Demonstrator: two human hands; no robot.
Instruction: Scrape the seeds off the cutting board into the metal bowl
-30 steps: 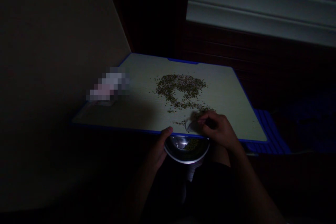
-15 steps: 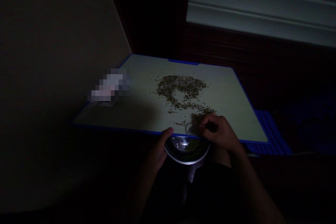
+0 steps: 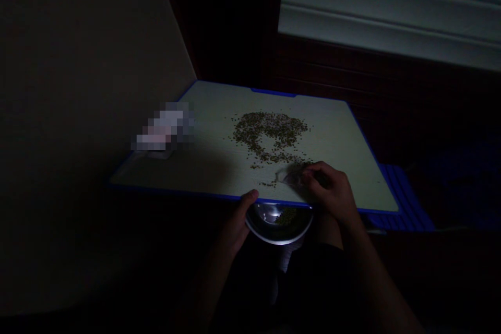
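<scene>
A pale board [image 3: 203, 141] with a blue rim carries a loose patch of small greenish-brown beans or seeds [image 3: 270, 133]. My right hand [image 3: 332, 190] is closed on a thin, clear piece, perhaps plastic, at the near right of the patch. Its exact shape is hard to see in the dark. My left hand [image 3: 237, 224] has its thumb over the board's near edge. The fingers are partly hidden beside a shiny metal bowl [image 3: 279, 242], which sits under that edge. Green beans or seeds [image 3: 287, 216] lie inside the bowl.
A blurred-out pale object [image 3: 160, 130] rests at the board's left end, by a wall [image 3: 97, 62]. Blue striped cloth [image 3: 403, 195] shows beyond the right edge. Pale horizontal panels [image 3: 371, 5] stand at the back. The room is very dark.
My right hand has moved slightly to the right and away from the near edge, with the clear piece lifted farther onto the board. My left hand has stayed put.
</scene>
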